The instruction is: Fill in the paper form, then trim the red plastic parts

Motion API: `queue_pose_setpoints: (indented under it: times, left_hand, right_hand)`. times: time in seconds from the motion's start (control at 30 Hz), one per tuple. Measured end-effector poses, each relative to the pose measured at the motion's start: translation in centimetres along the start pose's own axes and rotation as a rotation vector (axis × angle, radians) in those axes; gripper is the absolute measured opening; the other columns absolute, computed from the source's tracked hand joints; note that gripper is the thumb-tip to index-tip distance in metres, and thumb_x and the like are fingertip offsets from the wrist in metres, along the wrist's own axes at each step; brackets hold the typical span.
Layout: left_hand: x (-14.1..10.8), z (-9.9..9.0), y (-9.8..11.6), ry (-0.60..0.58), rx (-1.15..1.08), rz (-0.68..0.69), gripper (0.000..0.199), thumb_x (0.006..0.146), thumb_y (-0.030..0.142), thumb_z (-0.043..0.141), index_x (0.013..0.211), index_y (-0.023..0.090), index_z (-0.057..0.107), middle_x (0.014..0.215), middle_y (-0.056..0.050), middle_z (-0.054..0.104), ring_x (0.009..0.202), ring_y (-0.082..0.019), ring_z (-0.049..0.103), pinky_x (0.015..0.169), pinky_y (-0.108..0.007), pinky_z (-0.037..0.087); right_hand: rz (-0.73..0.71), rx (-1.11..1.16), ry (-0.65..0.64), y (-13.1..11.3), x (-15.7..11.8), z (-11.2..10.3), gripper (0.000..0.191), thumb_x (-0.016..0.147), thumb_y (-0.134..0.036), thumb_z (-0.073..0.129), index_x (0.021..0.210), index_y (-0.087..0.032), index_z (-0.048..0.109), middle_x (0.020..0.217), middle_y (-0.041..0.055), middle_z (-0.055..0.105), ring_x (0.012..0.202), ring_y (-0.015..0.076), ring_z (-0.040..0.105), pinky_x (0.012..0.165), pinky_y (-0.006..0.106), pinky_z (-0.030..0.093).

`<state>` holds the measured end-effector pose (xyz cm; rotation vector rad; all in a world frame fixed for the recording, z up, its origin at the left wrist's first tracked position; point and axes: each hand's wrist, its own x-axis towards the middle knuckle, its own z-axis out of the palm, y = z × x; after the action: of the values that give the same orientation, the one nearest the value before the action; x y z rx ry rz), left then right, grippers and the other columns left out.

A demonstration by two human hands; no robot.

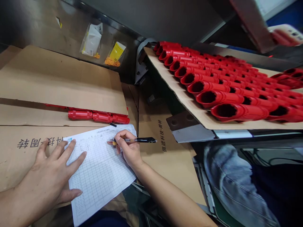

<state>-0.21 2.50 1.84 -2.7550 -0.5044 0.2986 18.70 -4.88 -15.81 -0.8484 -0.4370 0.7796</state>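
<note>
A white form [101,170] with a printed grid lies tilted on the cardboard, with some handwriting near its top. My left hand [55,167] rests spread over the form's left edge, fingers apart, holding nothing. In my right hand [129,149] is a black pen [142,140], gripped between thumb and fingers. Its tip points left, over the upper part of the form; whether it touches the paper I cannot tell. Just beyond the form's top edge lies a row of red ribbed plastic tubes [101,117].
Many red tubes [227,111] lie in rows on a cardboard sheet [170,85] at right. Cardboard sheets [59,78] cover the left. Two clear bags, one with orange pieces [112,61], lie at the back. A person's jeans-clad leg [232,176] is at lower right.
</note>
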Motion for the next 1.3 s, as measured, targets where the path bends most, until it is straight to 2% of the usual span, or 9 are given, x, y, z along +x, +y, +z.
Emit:
queue_pose_setpoints:
  times: [0.53,0.83,1.0,1.17,1.3]
  left_hand:
    - [0.0,-0.1,-0.1,-0.004,-0.002,0.005,0.09,0.05,0.073,0.091,0.129,0.031,0.077,0.142,-0.026,0.063,0.125,-0.053,0.059,0.111,-0.083,0.023]
    - [0.1,0.0,-0.1,0.014,-0.018,-0.005,0.091,0.046,0.074,0.092,0.126,0.032,0.078,0.14,-0.026,0.064,0.122,-0.052,0.061,0.113,-0.084,0.019]
    - [0.2,0.1,-0.4,0.026,0.017,0.001,0.083,0.054,0.069,0.092,0.127,0.031,0.078,0.139,-0.025,0.065,0.124,-0.05,0.061,0.115,-0.083,0.015]
    - [0.0,0.5,-0.6,0.062,0.011,0.033,0.076,0.055,0.066,0.093,0.121,0.031,0.08,0.139,-0.021,0.067,0.125,-0.049,0.061,0.118,-0.08,0.011]
    - [-0.1,0.6,-0.5,0.038,0.03,0.024,0.07,0.06,0.063,0.093,0.121,0.033,0.08,0.136,-0.019,0.069,0.122,-0.047,0.063,0.117,-0.08,0.016]
  right_hand:
    - [0.009,-0.004,0.003,0.0,0.0,0.1,0.033,0.087,-0.047,0.075,0.075,-0.021,0.059,0.047,-0.0102,0.047,0.038,0.0063,0.043,0.072,0.037,0.068]
    - [0.018,-0.009,0.011,-0.1,0.2,0.1,0.034,0.087,-0.047,0.077,0.075,-0.02,0.06,0.049,-0.0097,0.048,0.039,0.0059,0.044,0.073,0.037,0.069]
    - [0.015,0.016,0.025,-0.1,0.6,0.1,0.037,0.087,-0.051,0.077,0.075,-0.02,0.059,0.048,-0.0089,0.05,0.042,0.0076,0.049,0.079,0.04,0.068]
    - [0.006,0.055,0.054,-0.1,0.9,0.2,0.04,0.084,-0.054,0.08,0.076,-0.02,0.059,0.055,-0.0084,0.052,0.042,0.0062,0.048,0.082,0.042,0.068]
    - [0.002,0.055,0.057,0.0,1.0,0.2,0.038,0.085,-0.052,0.079,0.075,-0.02,0.059,0.05,-0.0092,0.049,0.042,0.0072,0.048,0.081,0.042,0.068]
